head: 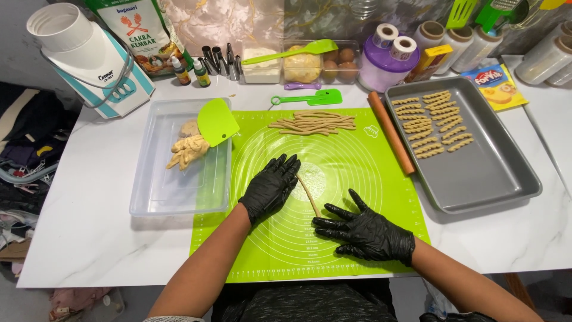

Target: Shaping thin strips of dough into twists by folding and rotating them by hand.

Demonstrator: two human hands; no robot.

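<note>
A white marble-look counter (89,226) carries a green silicone mat (357,197). On it a thin dough rope (309,195) lies slanted between two black-gloved hands: the left hand (271,188) rests flat, fingers together and extended, fingertips beside the rope's upper end; the right hand (363,231) lies flat with fingers spread, tips touching its lower end. More dough strips (313,123) sit further back. A wooden rolling pin (391,132) separates mat from grey baking tray (488,179) holding twisted pieces (435,122). Left, a clear tub (161,191) holds dough (187,149) and a green scraper (217,121).
</note>
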